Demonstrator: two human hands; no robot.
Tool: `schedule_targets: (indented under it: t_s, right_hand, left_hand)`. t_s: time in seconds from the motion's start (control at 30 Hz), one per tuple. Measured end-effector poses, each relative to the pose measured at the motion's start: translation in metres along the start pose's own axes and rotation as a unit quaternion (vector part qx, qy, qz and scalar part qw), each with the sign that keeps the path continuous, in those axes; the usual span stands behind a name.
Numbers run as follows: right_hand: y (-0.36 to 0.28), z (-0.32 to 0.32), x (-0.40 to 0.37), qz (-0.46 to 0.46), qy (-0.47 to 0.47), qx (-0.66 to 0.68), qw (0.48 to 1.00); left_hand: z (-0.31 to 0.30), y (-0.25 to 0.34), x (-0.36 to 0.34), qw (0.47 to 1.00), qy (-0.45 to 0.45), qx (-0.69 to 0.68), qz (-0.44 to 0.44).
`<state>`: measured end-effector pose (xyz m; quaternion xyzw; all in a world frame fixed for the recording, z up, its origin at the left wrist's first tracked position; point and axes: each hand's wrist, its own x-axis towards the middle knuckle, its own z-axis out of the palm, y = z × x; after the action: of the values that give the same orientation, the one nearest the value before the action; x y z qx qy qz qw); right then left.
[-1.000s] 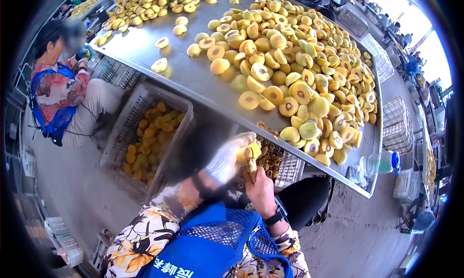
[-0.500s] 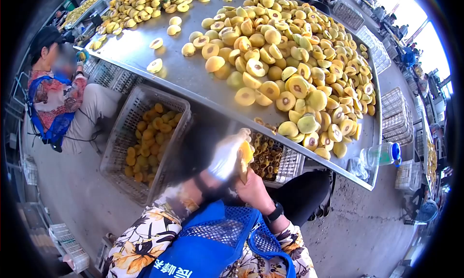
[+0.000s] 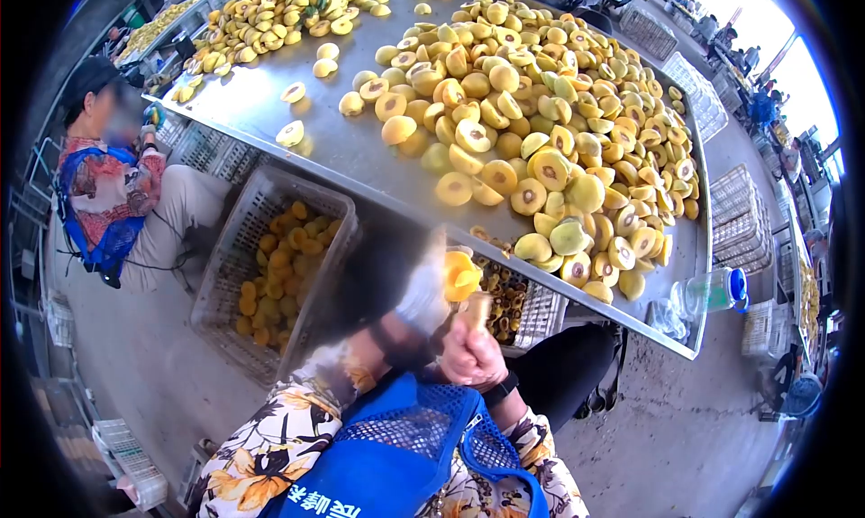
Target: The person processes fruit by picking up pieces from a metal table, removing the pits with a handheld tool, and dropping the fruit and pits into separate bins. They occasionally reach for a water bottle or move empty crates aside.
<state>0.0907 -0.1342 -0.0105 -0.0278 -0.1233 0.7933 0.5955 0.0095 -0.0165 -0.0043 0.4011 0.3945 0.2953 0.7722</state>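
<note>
**Fruit half in the left hand, tool in the right, just off the table's front edge!**

Holding a yellow fruit half (image 3: pixel 461 277) in the gloved left hand (image 3: pixel 425 295), here over the near side of the table (image 3: pixel 356 162); too blurred there to tell the exact set of the fingers. Closed in a fist around the pale handle of a tool (image 3: pixel 478 309) with the right hand (image 3: pixel 473 354), fingers pressed together, just below the fruit half. Handle top close to the fruit; impossible to tell whether touching.

Now along the metal rim, slanting from upper left down to the near right corner. Right behind the hands, partly under that rim, into a crate of dark-centred pieces (image 3: pixel 541 316). Tight on this side, with a dark-clad knee (image 3: pixel 569 365) just to the right of that crate. Over to the left, past a dark blur, to a crate of yellow fruit (image 3: pixel 231 239) on the floor (image 3: pixel 667 428), with a seated co-worker (image 3: pixel 106 180) beyond.

Up on the table, into a big heap of fruit halves (image 3: pixel 550 149), spreading close to the right edge. Left of it, onto a broad strip of bare metal, broken only by a few loose halves (image 3: pixel 290 133), then up to a smaller heap (image 3: pixel 279 18). At the near right corner, close to the rim, onto a blue-capped bottle (image 3: pixel 712 291). Below that corner, out onto open, speckled floor.
</note>
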Motion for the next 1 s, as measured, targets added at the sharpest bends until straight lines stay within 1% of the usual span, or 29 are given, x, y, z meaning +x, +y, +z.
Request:
schedule_targets:
  t_s: [0.07,0.1,0.13,0.17,0.2,0.23,0.27,0.3,0.33,0.37,0.4,0.43,0.47,0.53,0.57,0.6,0.63,0.67,0.7,0.73,0.77,0.8,0.83,0.87,0.93,0.97,1.0]
  right_hand:
    - [-0.008,-0.004,-0.002,-0.082,-0.029,0.025,0.996]
    - [-0.015,-0.007,-0.006,-0.099,0.016,0.020,0.995]
    - [-0.019,-0.004,-0.010,-0.115,0.107,-0.015,0.987]
    - [-0.022,-0.009,-0.010,-0.071,0.239,-0.184,0.951]
    - [-0.023,-0.017,-0.011,-0.022,0.358,-0.345,0.867]
    - [-0.020,-0.040,-0.015,0.020,0.416,-0.514,0.750]
    - [-0.012,-0.079,-0.025,-0.038,0.406,-0.710,0.575]
    - [-0.013,-0.067,-0.025,-0.007,0.422,-0.696,0.581]
    - [-0.017,-0.053,-0.024,0.021,0.437,-0.682,0.586]
    - [-0.019,-0.047,-0.024,-0.004,0.422,-0.699,0.577]
    - [-0.021,-0.043,-0.026,-0.029,0.408,-0.716,0.565]
    - [-0.023,-0.042,-0.026,-0.056,0.394,-0.732,0.553]
    - [-0.023,-0.045,-0.026,-0.049,0.390,-0.734,0.554]
    - [-0.023,-0.055,-0.023,-0.034,0.379,-0.739,0.557]
    - [-0.020,-0.060,-0.021,-0.047,0.357,-0.743,0.564]
    - [-0.018,-0.054,-0.017,-0.033,0.354,-0.735,0.578]
    - [-0.016,-0.042,-0.012,-0.019,0.351,-0.726,0.591]
    - [-0.014,-0.034,-0.008,-0.005,0.348,-0.718,0.602]
    - [-0.012,-0.032,-0.007,-0.020,0.321,-0.725,0.608]
    - [-0.011,-0.028,-0.006,0.028,0.329,-0.705,0.628]
    - [-0.010,-0.025,-0.007,0.023,0.317,-0.702,0.638]
    - [-0.010,-0.022,-0.008,0.018,0.306,-0.699,0.647]
    - [-0.011,-0.010,-0.008,-0.006,0.302,-0.679,0.669]
    - [-0.013,-0.010,-0.010,0.005,0.316,-0.688,0.654]
    - [-0.014,-0.010,-0.015,0.028,0.341,-0.701,0.626]
    - [-0.015,-0.014,-0.016,-0.028,0.352,-0.696,0.625]
    - [-0.016,-0.020,-0.015,-0.084,0.360,-0.690,0.622]
  left_hand:
    - [-0.006,-0.010,0.006,0.998,-0.011,0.009,0.054]
    - [-0.004,-0.006,0.005,1.000,0.021,-0.006,0.019]
    - [-0.007,0.001,0.004,0.995,0.034,-0.078,-0.043]
    - [-0.010,0.009,0.003,0.982,0.056,-0.151,-0.102]
    - [-0.016,0.001,0.013,0.986,0.096,-0.120,-0.070]
    - [-0.020,0.009,0.010,0.984,0.084,-0.140,-0.065]
    - [-0.029,0.019,0.004,0.983,0.069,-0.159,-0.060]
    - [-0.052,0.012,0.012,0.989,0.041,-0.143,-0.023]
    - [-0.071,0.016,0.012,0.988,0.079,-0.135,0.004]
    - [-0.093,0.025,0.007,0.991,0.048,-0.088,0.085]
    - [-0.105,0.034,0.006,0.951,0.189,0.208,0.132]
    - [-0.117,0.044,0.006,0.804,0.309,0.480,0.167]
    - [-0.146,0.051,0.016,0.633,0.299,0.685,0.202]
    - [-0.123,0.079,0.006,0.491,0.279,0.761,0.319]
    - [-0.104,0.090,0.010,0.511,0.258,0.731,0.372]
    - [-0.098,0.091,0.023,0.522,0.231,0.733,0.370]
    - [-0.081,0.095,0.038,0.571,0.219,0.712,0.345]
    - [-0.064,0.090,0.056,0.597,0.219,0.693,0.339]
    - [-0.050,0.084,0.073,0.579,0.190,0.706,0.361]
    - [-0.030,0.082,0.086,0.591,0.154,0.719,0.332]
    - [-0.012,0.077,0.099,0.604,0.131,0.731,0.290]
    - [-0.007,0.066,0.117,0.629,0.072,0.745,0.210]
    - [-0.008,0.050,0.134,0.631,0.071,0.742,0.213]
    - [-0.006,0.039,0.146,0.634,0.070,0.740,0.216]
    - [0.005,0.057,0.138,0.672,0.024,0.720,0.173]
    - [0.009,0.069,0.129,0.689,0.003,0.709,0.149]
    - [0.012,0.078,0.117,0.703,-0.004,0.687,0.184]
